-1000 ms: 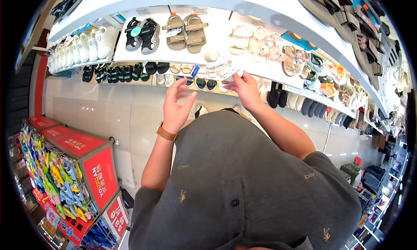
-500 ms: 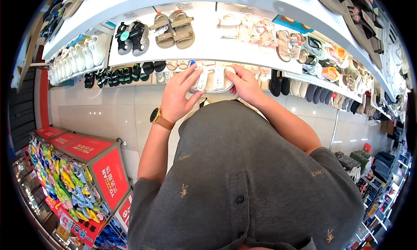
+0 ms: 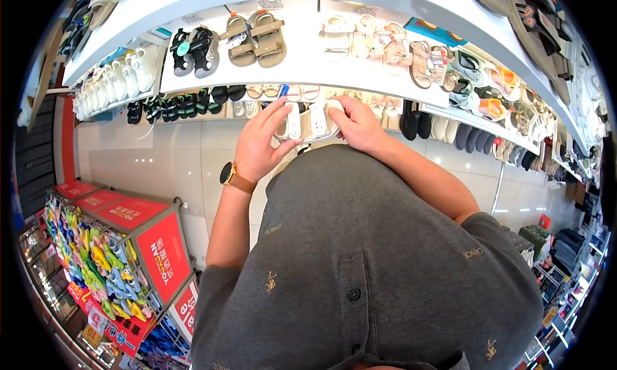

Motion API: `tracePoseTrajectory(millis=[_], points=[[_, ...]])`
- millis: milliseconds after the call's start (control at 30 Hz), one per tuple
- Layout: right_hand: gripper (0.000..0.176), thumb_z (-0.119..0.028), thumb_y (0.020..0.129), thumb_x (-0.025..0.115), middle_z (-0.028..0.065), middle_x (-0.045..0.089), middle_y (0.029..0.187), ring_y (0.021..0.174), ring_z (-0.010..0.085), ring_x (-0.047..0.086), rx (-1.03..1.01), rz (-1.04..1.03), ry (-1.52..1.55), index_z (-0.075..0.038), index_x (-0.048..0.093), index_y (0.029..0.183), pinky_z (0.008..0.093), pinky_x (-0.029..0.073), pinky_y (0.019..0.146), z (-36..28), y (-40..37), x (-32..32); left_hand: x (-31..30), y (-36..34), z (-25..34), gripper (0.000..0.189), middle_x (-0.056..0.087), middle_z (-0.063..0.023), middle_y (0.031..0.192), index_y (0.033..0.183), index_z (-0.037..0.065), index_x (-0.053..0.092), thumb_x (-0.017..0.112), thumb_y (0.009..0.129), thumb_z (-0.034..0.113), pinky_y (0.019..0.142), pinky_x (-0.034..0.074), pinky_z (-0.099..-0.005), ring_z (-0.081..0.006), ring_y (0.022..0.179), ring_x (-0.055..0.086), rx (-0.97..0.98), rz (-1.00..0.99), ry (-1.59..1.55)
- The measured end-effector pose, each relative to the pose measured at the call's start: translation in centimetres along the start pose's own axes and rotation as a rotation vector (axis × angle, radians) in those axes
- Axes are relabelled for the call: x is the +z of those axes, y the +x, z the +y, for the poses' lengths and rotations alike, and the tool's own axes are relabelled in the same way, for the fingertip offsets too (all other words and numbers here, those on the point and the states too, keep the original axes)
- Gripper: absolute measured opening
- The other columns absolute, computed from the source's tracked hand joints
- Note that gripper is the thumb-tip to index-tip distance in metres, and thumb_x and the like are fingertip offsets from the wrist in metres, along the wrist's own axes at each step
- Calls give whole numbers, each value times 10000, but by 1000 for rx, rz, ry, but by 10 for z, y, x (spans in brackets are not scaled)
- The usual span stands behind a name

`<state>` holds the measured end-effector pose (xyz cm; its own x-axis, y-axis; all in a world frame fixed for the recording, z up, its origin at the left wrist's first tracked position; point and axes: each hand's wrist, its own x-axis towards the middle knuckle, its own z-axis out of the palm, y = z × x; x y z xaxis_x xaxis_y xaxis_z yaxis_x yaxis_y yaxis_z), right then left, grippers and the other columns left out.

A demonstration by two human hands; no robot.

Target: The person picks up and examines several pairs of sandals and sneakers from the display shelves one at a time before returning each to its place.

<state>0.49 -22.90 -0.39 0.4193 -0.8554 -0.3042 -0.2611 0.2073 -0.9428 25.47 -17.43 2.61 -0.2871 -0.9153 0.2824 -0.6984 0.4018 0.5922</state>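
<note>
A pair of pale white sandals [image 3: 316,122] with light straps is held up side by side in front of my belly. My left hand [image 3: 258,139] holds the left sandal at its outer side, fingers stretched along it and thumb at the near end. A small blue tag [image 3: 283,91] shows by its fingertips. Bent around the outer edge of the right sandal is my right hand [image 3: 358,121], thumb on top. My palms hide part of both sandals.
Tan sandals [image 3: 257,39], black sandals [image 3: 195,52] and pink sandals [image 3: 391,45] stand on the white shelf [image 3: 289,78] ahead. More shoes line a lower shelf. At lower left is a red-signed rack [image 3: 164,257] of colourful footwear.
Both hands and the sandals have shifted slightly left, and the sandals are tilted a little differently. The blue tag shows more clearly now.
</note>
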Motion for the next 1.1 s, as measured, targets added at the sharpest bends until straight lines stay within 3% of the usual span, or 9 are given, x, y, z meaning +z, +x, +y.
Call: tracePoseTrajectory(millis=[100,200,300,400,700,900,1000,1100], points=[[338,-245,1032,551,54,683,877,651,95,609,-1,0,-17,13,630,1235,265,520,587,2,1,0,2,-2,2,600,610,-180,1395,1308,47,587,856,790,182,1063,489,-412,-361,1297,580,-65,-50,-97],[339,-247,1032,550,55,687,876,656,94,614,-2,-12,-50,9,639,1234,267,519,584,6,4,-1,1,-2,5,582,612,-179,1392,1284,40,587,855,792,195,1056,494,-412,-365,1284,591,-67,-54,-120],[330,-254,990,575,117,714,865,731,167,664,12,11,-19,23,683,1132,337,525,677,3,2,0,2,-2,5,571,622,-175,1376,1283,39,587,845,802,206,1048,498,-410,-360,1265,604,-79,-80,-115],[345,-263,985,574,139,729,906,776,187,678,-12,23,-43,22,685,1143,345,531,717,4,3,1,4,-3,3,570,657,-146,1319,1284,34,593,825,821,272,995,521,-405,-336,1204,636,-69,-75,-81],[348,-264,976,568,178,730,936,830,231,691,-72,84,-85,31,693,1112,370,529,757,11,4,4,1,0,8,358,698,-129,1163,1214,102,709,768,875,203,889,546,-380,-307,1040,676,-70,-91,-206],[343,-267,970,567,179,718,895,815,264,690,-116,83,-156,22,697,1102,387,524,750,9,3,8,9,-2,-4,180,728,-105,1001,1038,52,766,688,961,196,791,545,-352,-287,912,687,-101,-34,-298],[347,-270,970,567,185,718,900,811,273,690,-125,87,-168,21,694,1109,391,525,748,10,4,10,8,-3,-7,219,737,-104,921,979,20,764,616,1024,175,784,529,-310,-208,866,675,-218,-38,-352],[356,-278,971,568,182,719,898,807,271,690,-118,78,-151,22,690,1118,392,525,745,18,8,13,18,-7,-17,339,638,-56,715,814,-9,678,618,1038,238,585,438,-292,-134,613,531,-372,43,-449]])
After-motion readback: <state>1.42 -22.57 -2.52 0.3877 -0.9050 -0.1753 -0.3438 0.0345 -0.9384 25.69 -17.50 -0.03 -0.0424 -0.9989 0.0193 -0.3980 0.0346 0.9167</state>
